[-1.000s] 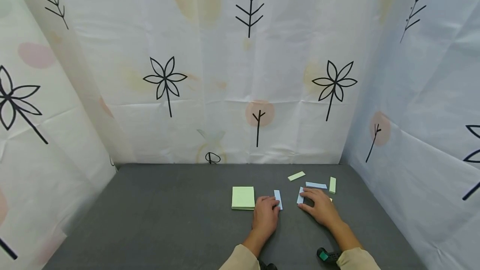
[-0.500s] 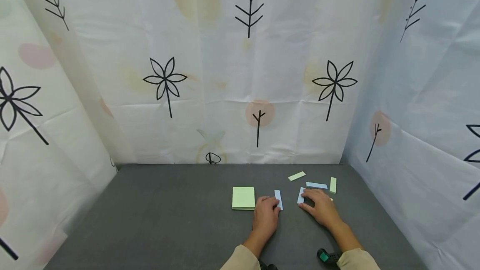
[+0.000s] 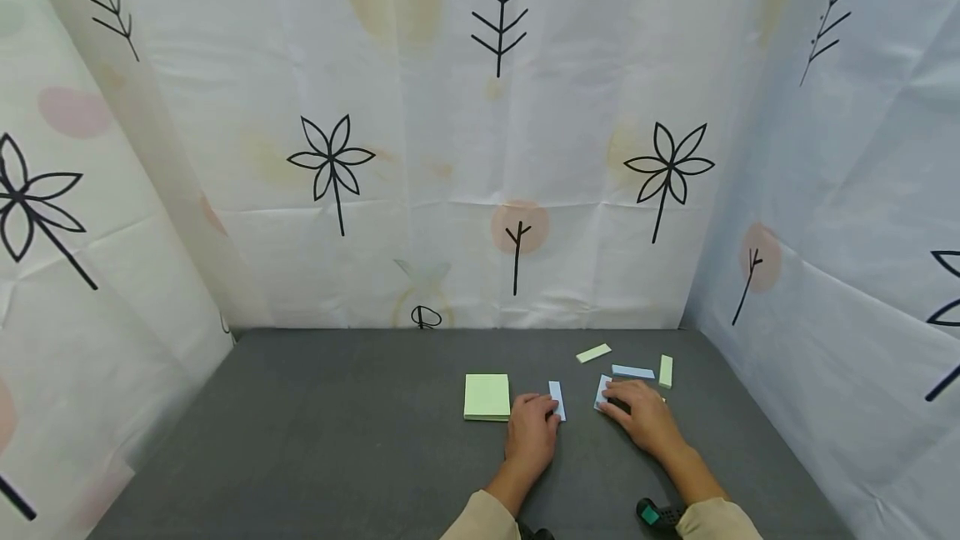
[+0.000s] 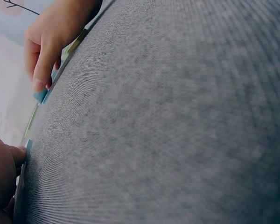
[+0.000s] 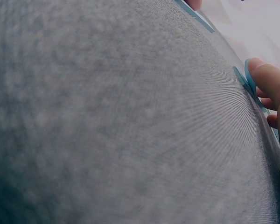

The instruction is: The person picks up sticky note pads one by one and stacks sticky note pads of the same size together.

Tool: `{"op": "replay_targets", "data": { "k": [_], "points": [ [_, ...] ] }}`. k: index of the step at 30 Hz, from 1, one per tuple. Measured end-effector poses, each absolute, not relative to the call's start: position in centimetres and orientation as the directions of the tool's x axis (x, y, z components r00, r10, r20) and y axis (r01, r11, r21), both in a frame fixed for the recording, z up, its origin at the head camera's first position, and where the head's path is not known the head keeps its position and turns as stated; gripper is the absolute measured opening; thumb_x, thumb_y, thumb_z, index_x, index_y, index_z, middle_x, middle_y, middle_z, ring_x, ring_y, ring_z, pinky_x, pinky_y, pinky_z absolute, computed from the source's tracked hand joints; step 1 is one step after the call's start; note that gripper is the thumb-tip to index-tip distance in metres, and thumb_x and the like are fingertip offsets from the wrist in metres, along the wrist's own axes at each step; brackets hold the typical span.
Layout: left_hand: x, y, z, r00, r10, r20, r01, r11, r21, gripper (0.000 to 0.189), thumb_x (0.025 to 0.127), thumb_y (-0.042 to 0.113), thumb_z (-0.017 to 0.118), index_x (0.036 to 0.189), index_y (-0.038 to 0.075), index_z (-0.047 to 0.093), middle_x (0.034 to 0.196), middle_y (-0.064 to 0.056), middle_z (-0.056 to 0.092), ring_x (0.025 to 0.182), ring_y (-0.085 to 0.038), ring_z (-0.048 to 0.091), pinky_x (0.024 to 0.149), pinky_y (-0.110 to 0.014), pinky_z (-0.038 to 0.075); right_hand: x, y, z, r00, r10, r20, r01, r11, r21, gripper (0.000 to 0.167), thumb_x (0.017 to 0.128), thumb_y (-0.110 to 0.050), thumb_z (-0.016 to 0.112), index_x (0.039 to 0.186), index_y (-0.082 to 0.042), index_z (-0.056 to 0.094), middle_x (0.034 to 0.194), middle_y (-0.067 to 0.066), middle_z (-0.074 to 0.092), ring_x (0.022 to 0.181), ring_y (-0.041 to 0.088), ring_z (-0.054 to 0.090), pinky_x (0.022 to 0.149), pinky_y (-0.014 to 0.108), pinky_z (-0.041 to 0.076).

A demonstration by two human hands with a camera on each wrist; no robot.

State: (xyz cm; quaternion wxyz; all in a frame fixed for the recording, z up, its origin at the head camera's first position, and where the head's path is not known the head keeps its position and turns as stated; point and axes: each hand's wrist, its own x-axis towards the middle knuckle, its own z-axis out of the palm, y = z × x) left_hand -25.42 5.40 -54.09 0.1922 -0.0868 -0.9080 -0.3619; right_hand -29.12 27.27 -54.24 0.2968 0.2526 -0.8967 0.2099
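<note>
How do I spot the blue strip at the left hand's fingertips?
On the dark grey table, find the square light-green pad. Just right of it, the left hand has the narrow blue strip at its fingertips. It's the blue piece nearest the pad; the other two blue pieces are by the right hand.

Head view: from above the near side, facing forward and down; widest, taking in the grey bench [image 3: 337, 432] and patterned cloth [image 3: 442, 173] behind it. Left wrist view: low, close over the bench, tilted (horizon runs steeply aslant), left hand [image 4: 3, 172] at lower left, right hand [image 4: 53, 39] beyond. Right wrist view: equally low, also tilted, right hand at right edge. All three share both hands, at least partly.
</note>
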Motion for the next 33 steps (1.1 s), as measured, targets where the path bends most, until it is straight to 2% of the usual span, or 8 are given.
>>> {"op": "replay_targets", "data": {
  "k": [10, 21, 27, 33],
  "points": [
    [-25.5, 5.4, -54.2, -0.897, 0.021, 0.441, 0.316, 0.728, 0.608, 0.019, 0.082, 0.007, 0.076, 0.101, 0.011, 0.078, 0.106, 0.0, 0.072, 0.106, -0.02, 0.059, 0.088, -0.038, 0.05, -29.0, 27.4, -54.0, -0.701, -0.335, 0.63, -0.583, 0.778, -0.235, 0.025, 0.074, -0.019, 0.082, 0.094, -0.006, 0.075, 0.103, 0.011, 0.071, 0.098, 0.033, 0.063, 0.082, 0.054, 0.049],
    [-25.4, 5.6, -54.1, -0.909, 0.009, 0.416, 0.297, 0.715, 0.633, 0.019, 0.083, 0.007, 0.075, 0.102, 0.011, 0.078, 0.108, 0.001, 0.072, 0.107, -0.019, 0.059, 0.089, -0.038, 0.05, -29.3, 27.2, -53.7, -0.775, -0.222, 0.592, -0.451, 0.851, -0.271, 0.024, 0.078, -0.017, 0.08, 0.097, -0.003, 0.073, 0.1, 0.012, 0.071, 0.096, 0.037, 0.062, 0.082, 0.055, 0.047],
    [-25.5, 5.6, -54.1, -0.916, 0.003, 0.402, 0.283, 0.713, 0.641, 0.019, 0.083, 0.007, 0.075, 0.102, 0.011, 0.078, 0.108, 0.001, 0.072, 0.107, -0.019, 0.059, 0.09, -0.038, 0.05, -29.7, 27.2, -53.6, -0.849, -0.155, 0.505, -0.327, 0.905, -0.272, 0.036, 0.082, -0.025, 0.077, 0.108, 0.0, 0.071, 0.112, 0.018, 0.067, 0.104, 0.04, 0.057, 0.086, 0.057, 0.043],
    [-25.5, 5.5, -54.2, -0.91, 0.003, 0.416, 0.293, 0.714, 0.636, 0.019, 0.083, 0.007, 0.075, 0.101, 0.011, 0.078, 0.107, 0.001, 0.072, 0.107, -0.019, 0.059, 0.09, -0.037, 0.05, -30.2, 26.9, -53.3, -0.878, -0.165, 0.45, -0.288, 0.932, -0.22, 0.045, 0.084, -0.033, 0.074, 0.113, 0.001, 0.068, 0.119, 0.02, 0.062, 0.106, 0.043, 0.054, 0.086, 0.06, 0.041]
  ]
}}
